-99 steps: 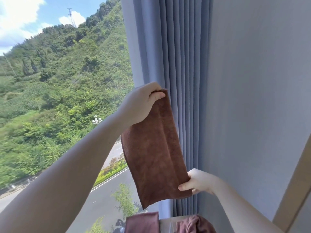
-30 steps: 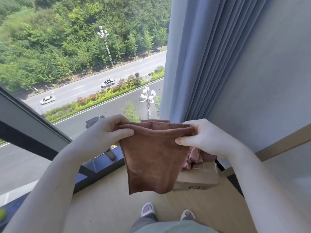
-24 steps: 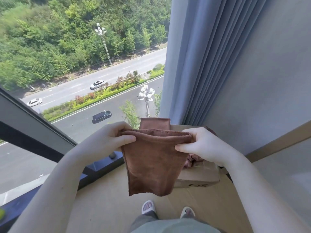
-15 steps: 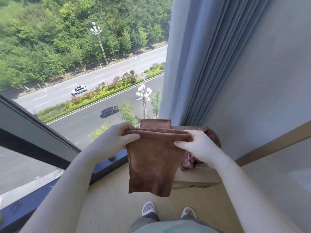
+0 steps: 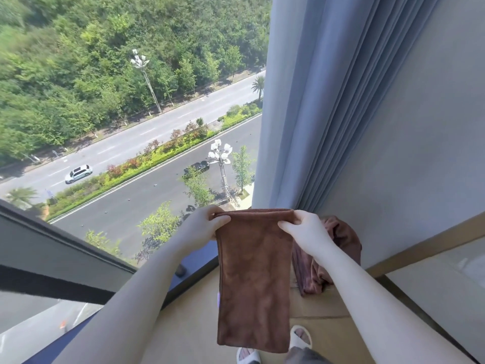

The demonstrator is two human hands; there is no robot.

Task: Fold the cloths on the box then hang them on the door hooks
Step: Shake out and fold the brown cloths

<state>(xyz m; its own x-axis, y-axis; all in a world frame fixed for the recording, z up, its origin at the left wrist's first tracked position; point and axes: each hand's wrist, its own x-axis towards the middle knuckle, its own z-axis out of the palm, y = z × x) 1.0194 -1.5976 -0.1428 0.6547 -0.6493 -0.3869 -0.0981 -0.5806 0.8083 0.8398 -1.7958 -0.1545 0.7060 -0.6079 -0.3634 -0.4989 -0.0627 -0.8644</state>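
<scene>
The cloth (image 5: 253,279) I hold is plain rust brown; another brown cloth (image 5: 341,248) at three o'clock; grey-blue curtain (image 5: 328,101) at twelve; white slippers (image 5: 300,340) at six.
</scene>
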